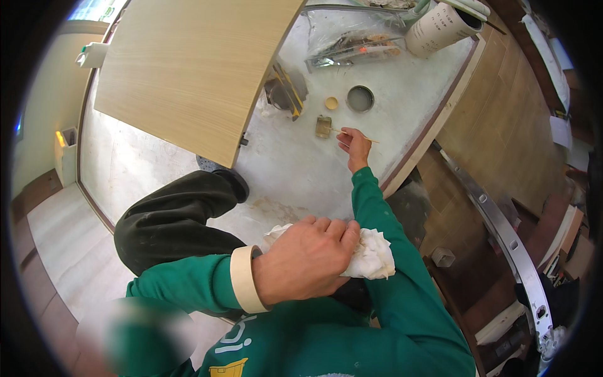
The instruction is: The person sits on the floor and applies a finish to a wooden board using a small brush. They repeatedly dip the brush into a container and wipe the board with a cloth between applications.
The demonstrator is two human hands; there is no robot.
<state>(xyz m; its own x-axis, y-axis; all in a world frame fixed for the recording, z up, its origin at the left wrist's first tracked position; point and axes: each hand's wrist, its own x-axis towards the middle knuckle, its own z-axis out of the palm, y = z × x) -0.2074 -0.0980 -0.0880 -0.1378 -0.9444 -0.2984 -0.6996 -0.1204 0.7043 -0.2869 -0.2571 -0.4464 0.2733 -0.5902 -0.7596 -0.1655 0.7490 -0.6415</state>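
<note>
My right hand is closed on a thin paintbrush, its tip at a small square jar of brownish liquid on the pale, stained work surface. Beyond the jar lie a round yellowish lid and an open round grey tin. Close to my body, my left hand grips a crumpled white cloth, which sticks out on both sides of the fist. Around my left wrist sits a roll of masking tape.
A large wood-grain panel covers the far left. Yellow-handled tools lie by its edge. Further back are a clear plastic bag of tools and a tilted white tub. At right, a long metal strip crosses the wooden floor.
</note>
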